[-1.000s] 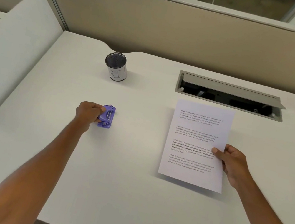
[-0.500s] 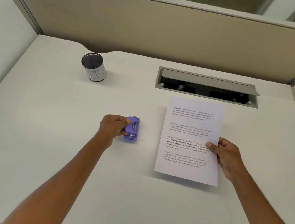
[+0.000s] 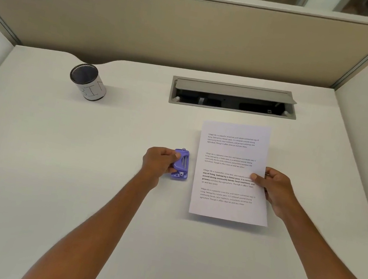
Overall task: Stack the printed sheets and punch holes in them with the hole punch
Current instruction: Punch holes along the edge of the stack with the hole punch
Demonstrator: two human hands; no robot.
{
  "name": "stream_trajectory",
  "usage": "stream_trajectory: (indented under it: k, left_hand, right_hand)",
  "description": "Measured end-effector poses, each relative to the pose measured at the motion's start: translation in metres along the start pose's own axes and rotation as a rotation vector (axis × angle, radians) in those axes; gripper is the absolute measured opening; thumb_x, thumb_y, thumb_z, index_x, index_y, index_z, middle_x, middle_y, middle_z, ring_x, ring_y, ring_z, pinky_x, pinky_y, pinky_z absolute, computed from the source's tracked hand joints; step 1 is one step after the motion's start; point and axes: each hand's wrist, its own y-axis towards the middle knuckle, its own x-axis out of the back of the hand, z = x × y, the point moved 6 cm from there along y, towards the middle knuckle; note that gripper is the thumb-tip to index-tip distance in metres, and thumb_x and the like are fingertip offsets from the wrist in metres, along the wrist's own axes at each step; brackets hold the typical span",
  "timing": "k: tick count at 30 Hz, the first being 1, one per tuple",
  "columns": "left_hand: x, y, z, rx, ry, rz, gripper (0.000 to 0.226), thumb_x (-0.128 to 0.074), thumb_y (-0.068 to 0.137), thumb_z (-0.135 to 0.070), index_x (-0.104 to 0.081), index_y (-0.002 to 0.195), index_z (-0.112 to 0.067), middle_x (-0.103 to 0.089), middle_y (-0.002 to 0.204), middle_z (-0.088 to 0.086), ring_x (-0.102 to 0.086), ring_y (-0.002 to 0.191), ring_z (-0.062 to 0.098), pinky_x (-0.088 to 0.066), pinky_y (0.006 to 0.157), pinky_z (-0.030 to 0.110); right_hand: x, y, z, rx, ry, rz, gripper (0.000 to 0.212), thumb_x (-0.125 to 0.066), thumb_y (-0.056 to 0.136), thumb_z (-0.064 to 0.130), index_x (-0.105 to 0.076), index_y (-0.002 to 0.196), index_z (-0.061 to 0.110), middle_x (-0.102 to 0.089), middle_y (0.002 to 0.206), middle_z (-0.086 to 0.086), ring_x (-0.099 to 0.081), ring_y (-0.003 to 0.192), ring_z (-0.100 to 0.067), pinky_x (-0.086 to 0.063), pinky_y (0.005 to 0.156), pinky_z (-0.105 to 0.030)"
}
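Observation:
A small purple hole punch (image 3: pixel 181 164) sits on the white desk, just left of the printed sheets (image 3: pixel 231 169). My left hand (image 3: pixel 159 163) grips the punch from its left side. The white sheets carry several blocks of text and lie squared together with a shadow under their near edge. My right hand (image 3: pixel 275 190) holds their right edge, thumb on top and fingers underneath. A narrow gap separates the punch from the sheets' left edge.
A black mesh cup (image 3: pixel 88 81) with a white label stands at the back left. An open grey cable tray (image 3: pixel 233 97) is set into the desk (image 3: pixel 52 166) behind the sheets. A beige partition (image 3: pixel 195 36) closes off the far side.
My left hand has carried the hole punch rightward across the desk until it is beside the sheets. My right hand keeps its hold on the sheets' right edge.

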Motion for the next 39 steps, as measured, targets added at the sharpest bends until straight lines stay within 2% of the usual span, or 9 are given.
stream_trajectory:
  k: [4,9,14,19,22,24,27,35,39]
  left_hand:
    - [-0.015,-0.003,0.004,0.017,-0.003,0.016,0.017,-0.082,0.098,-0.011,-0.080,0.108,0.002,-0.081,0.114,0.028,-0.077,0.082,0.028,-0.068,0.091,0.043]
    - [-0.023,-0.003,0.006,0.018,0.001,0.014,0.020,-0.081,0.098,-0.010,-0.079,0.112,0.005,-0.082,0.113,0.027,-0.077,0.080,0.027,-0.070,0.076,0.033]
    - [-0.024,-0.001,0.008,0.021,0.012,0.012,0.013,-0.082,0.098,-0.012,-0.081,0.106,-0.002,-0.083,0.111,0.025,-0.079,0.078,0.025,-0.070,0.074,0.031]
    - [-0.022,0.003,0.010,0.003,0.063,-0.027,0.013,-0.086,0.094,-0.015,-0.080,0.100,-0.006,-0.084,0.109,0.023,-0.083,0.086,0.031,-0.071,0.085,0.041]
    - [-0.017,0.004,0.008,-0.027,0.157,-0.089,0.026,-0.092,0.088,-0.027,-0.078,0.101,-0.010,-0.084,0.107,0.016,-0.081,0.090,0.036,-0.068,0.094,0.050]
    - [-0.015,0.004,0.007,-0.027,0.175,-0.093,0.036,-0.095,0.085,-0.031,-0.076,0.108,-0.010,-0.082,0.111,0.015,-0.075,0.082,0.028,-0.068,0.093,0.050]
    - [-0.016,0.003,0.006,-0.002,0.125,-0.062,0.045,-0.095,0.086,-0.027,-0.073,0.117,-0.005,-0.081,0.115,0.019,-0.082,0.093,0.034,-0.070,0.090,0.048]
    - [-0.023,-0.001,0.005,0.010,0.062,0.010,0.030,-0.091,0.090,-0.016,-0.076,0.109,0.003,-0.083,0.111,0.024,-0.082,0.077,0.025,-0.069,0.065,0.028]
    - [-0.023,-0.001,0.006,0.019,0.062,0.006,0.034,-0.091,0.090,-0.017,-0.076,0.112,0.003,-0.083,0.111,0.023,-0.085,0.095,0.035,-0.071,0.080,0.039]
  right_hand:
    - [0.004,0.002,-0.006,-0.014,0.000,-0.007,0.022,-0.083,0.093,0.006,-0.078,0.114,0.011,-0.087,0.108,-0.004,-0.085,0.086,-0.018,-0.066,0.066,-0.029]
    - [0.005,0.008,-0.014,-0.041,-0.013,-0.015,0.022,-0.083,0.094,0.006,-0.078,0.114,0.011,-0.087,0.104,-0.003,-0.084,0.082,-0.016,-0.065,0.062,-0.028]
    - [0.002,0.012,-0.013,-0.049,-0.018,-0.015,0.023,-0.084,0.093,0.007,-0.078,0.114,0.015,-0.087,0.103,-0.001,-0.085,0.082,-0.016,-0.065,0.061,-0.027]
    - [-0.004,0.016,-0.010,-0.041,-0.034,-0.003,0.022,-0.083,0.093,0.006,-0.078,0.112,0.014,-0.087,0.101,-0.001,-0.084,0.080,-0.015,-0.064,0.059,-0.025]
    - [-0.009,0.018,-0.009,-0.033,-0.032,0.007,0.020,-0.083,0.093,0.005,-0.078,0.111,0.014,-0.087,0.099,0.000,-0.084,0.078,-0.013,-0.064,0.059,-0.024]
    - [-0.012,0.020,-0.009,-0.031,-0.024,0.014,0.020,-0.082,0.093,0.003,-0.078,0.110,0.013,-0.087,0.100,-0.001,-0.084,0.078,-0.013,-0.064,0.060,-0.024]
    - [-0.016,0.021,-0.010,-0.031,-0.024,0.017,0.021,-0.083,0.092,0.003,-0.078,0.111,0.012,-0.087,0.101,-0.001,-0.084,0.080,-0.014,-0.064,0.061,-0.024]
    - [-0.025,0.022,-0.010,-0.036,-0.044,0.034,0.024,-0.084,0.093,0.007,-0.078,0.115,0.014,-0.087,0.105,-0.001,-0.085,0.085,-0.017,-0.065,0.064,-0.027]
    - [-0.026,0.021,-0.010,-0.041,-0.043,0.034,0.023,-0.083,0.093,0.007,-0.078,0.114,0.014,-0.087,0.105,-0.002,-0.084,0.083,-0.015,-0.065,0.064,-0.028]
